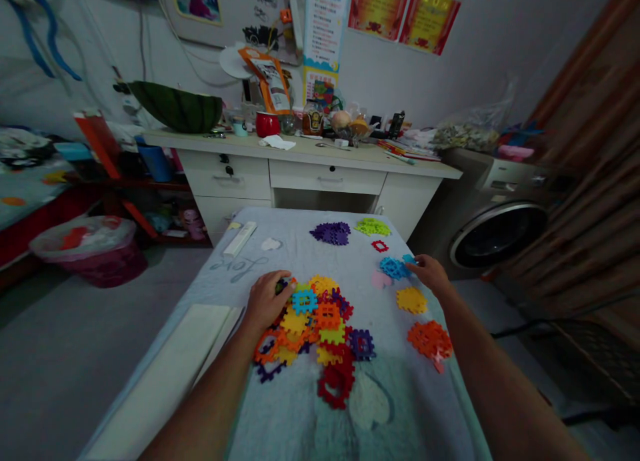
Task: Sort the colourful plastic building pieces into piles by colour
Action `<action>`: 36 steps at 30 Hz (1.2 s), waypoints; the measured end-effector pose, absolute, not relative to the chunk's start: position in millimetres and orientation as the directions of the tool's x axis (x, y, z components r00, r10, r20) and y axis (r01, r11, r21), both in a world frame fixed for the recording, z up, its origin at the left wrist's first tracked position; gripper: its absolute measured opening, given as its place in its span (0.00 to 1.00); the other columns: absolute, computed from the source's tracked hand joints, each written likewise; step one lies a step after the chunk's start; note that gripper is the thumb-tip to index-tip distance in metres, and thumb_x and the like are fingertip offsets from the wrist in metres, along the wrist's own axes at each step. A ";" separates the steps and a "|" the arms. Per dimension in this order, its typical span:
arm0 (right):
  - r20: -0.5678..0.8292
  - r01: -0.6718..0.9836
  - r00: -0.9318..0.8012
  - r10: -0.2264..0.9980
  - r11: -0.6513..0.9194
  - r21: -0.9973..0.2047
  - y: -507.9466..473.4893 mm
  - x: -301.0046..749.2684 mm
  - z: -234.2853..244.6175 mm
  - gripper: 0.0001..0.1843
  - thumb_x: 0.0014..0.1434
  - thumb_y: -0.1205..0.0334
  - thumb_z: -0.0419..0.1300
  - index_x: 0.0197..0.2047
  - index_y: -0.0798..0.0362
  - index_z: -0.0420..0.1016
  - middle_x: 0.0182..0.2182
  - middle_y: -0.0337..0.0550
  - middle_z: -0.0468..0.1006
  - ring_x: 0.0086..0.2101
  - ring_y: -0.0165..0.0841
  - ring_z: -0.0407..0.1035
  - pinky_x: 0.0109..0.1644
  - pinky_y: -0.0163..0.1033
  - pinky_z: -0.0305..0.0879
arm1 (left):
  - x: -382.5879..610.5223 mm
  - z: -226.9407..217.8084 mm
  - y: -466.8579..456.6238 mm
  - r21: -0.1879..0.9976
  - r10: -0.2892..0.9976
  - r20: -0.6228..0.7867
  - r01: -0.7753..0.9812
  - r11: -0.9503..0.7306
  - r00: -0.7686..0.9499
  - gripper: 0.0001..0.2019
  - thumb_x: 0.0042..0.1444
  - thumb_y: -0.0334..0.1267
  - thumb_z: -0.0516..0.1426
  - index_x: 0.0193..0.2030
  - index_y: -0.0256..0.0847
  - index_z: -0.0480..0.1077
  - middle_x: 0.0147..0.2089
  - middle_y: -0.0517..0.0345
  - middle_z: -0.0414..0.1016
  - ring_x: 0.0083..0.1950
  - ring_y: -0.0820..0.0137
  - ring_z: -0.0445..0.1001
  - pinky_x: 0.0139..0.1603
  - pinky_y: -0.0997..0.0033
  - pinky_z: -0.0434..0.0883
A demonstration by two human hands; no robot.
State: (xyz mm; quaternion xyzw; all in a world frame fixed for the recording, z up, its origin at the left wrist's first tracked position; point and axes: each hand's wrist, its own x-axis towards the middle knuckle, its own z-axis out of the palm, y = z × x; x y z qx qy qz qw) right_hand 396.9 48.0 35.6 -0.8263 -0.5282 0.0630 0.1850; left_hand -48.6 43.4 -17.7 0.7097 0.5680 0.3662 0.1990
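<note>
A mixed pile of toothed plastic interlocking tiles (294, 322) in orange, yellow, red, purple and blue lies on the cloth-covered table. My left hand (267, 301) rests at the pile's left edge, its thumb and fingers curled around something dark that I cannot make out. Farther right, my right hand (431, 274) pinches a blue tile (409, 259) at the edge of a small blue pile (394, 268). Below that sit a yellow pile (411, 300) and an orange pile (430, 339). Toward the far edge are a purple pile (332, 233), a lime-green pile (373, 227) and a single red tile (380, 246).
A long white board (165, 374) lies along the table's left side, with a smaller white strip (241, 239) beyond it. Behind stands a white desk (305, 155) crowded with items. A washing machine (493, 207) is at the right, and a pink bin (93, 254) at the left.
</note>
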 end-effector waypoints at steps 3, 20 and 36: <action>0.101 0.838 0.462 0.881 -0.396 -0.375 48.0 396.8 27.8 0.22 0.54 0.52 0.62 0.46 0.59 0.76 0.40 0.52 0.79 0.38 0.38 0.73 0.38 0.36 0.64 | -48.4 -16.6 42.7 0.703 0.955 0.284 0.660 -0.266 0.083 0.17 0.55 0.48 0.55 0.47 0.44 0.74 0.51 0.53 0.76 0.55 0.59 0.70 0.60 0.55 0.64; 0.187 0.695 -0.264 0.946 0.321 -0.644 4.2 232.8 46.6 0.16 0.58 0.58 0.58 0.48 0.53 0.73 0.45 0.48 0.77 0.45 0.38 0.71 0.49 0.44 0.67 | -46.4 -10.0 40.4 0.713 0.954 0.288 0.646 -0.274 0.086 0.15 0.56 0.45 0.53 0.46 0.44 0.73 0.49 0.54 0.78 0.52 0.62 0.73 0.57 0.57 0.66; 0.242 0.707 -0.410 0.879 0.474 -0.525 -5.9 161.7 31.3 0.24 0.52 0.57 0.67 0.53 0.50 0.72 0.48 0.47 0.76 0.50 0.42 0.65 0.55 0.49 0.59 | -46.3 -14.3 42.4 0.677 0.947 0.295 0.673 -0.300 0.125 0.14 0.57 0.43 0.53 0.47 0.44 0.73 0.49 0.55 0.77 0.53 0.63 0.73 0.58 0.58 0.66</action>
